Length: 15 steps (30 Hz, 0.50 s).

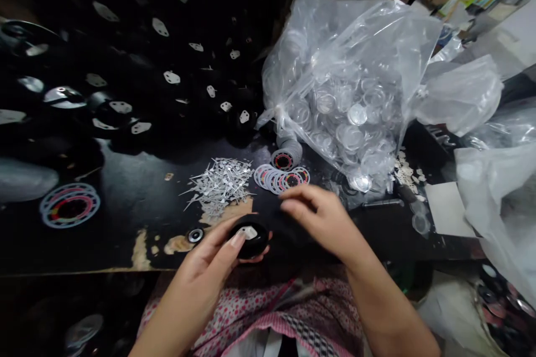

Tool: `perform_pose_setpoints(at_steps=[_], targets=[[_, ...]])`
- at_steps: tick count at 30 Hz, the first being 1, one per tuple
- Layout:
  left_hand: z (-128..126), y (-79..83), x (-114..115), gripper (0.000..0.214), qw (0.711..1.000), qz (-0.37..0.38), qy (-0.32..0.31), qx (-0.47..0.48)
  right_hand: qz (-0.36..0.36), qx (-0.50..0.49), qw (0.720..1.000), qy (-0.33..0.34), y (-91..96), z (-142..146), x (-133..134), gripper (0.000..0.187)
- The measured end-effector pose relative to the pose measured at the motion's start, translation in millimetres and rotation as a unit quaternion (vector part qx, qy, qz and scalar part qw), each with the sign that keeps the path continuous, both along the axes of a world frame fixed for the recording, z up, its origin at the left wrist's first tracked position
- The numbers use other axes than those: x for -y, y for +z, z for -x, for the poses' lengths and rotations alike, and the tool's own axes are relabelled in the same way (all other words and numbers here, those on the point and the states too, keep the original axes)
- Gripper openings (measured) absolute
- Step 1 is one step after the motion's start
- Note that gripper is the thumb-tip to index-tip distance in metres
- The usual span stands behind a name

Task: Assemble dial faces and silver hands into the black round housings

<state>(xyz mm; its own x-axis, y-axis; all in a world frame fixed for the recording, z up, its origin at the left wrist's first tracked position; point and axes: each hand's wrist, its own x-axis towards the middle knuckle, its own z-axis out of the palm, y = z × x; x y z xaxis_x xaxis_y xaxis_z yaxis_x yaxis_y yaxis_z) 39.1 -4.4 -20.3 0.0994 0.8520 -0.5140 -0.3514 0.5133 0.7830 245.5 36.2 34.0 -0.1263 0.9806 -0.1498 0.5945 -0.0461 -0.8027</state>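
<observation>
My left hand (213,259) grips a round black case (256,244), its thumb lying on a pale plate (250,232) set in the middle. My right hand (320,217) hovers just below a fanned row of printed ring-marked dial discs (276,179). Its thumb and forefinger are slightly apart, and nothing shows between them. Behind the row, a stack of the same discs (288,155) lies tipped on its side. Left of these is a heap of small grey pointers (224,184). A small black ring-shaped part (195,235) rests by my left hand.
Many black cases with pale plates (171,77) are piled at the back left. A plastic bag of clear round covers (352,117) stands back right. Larger dials (70,205) lie on the left. A white card (450,209) and small pale pieces (406,170) lie right.
</observation>
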Motion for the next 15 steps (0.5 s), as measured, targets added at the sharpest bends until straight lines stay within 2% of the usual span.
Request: perform_pose_setpoints(at_steps=[2,4,7,11,13,15], targets=[[-2,-1.4,2,0.036,1.000,0.010,-0.010,0.025,-0.048,0.128,0.989,-0.054,-5.2,-11,-10,0.029],[-6,0.2,2,0.034,0.999,0.014,-0.005,0.045,-0.042,0.232,0.971,-0.048,-9.8,-16,-18,0.042],[-14,5.6,0,0.031,0.997,0.017,0.026,0.072,-0.033,0.289,0.956,-0.026,-15.2,-14,-25,0.047],[-18,14.0,-5,0.031,0.993,0.030,0.039,0.106,-0.066,0.267,0.961,-0.036,-20.7,-12,-26,0.038],[-17,18.5,-8,0.031,0.991,0.040,0.038,0.125,-0.067,0.204,0.976,-0.047,-21.4,-11,-22,0.030],[-15,22.9,-11,0.033,0.987,0.057,0.046,0.144,-0.061,0.098,0.992,-0.047,-19.6,-8,-16,0.025]])
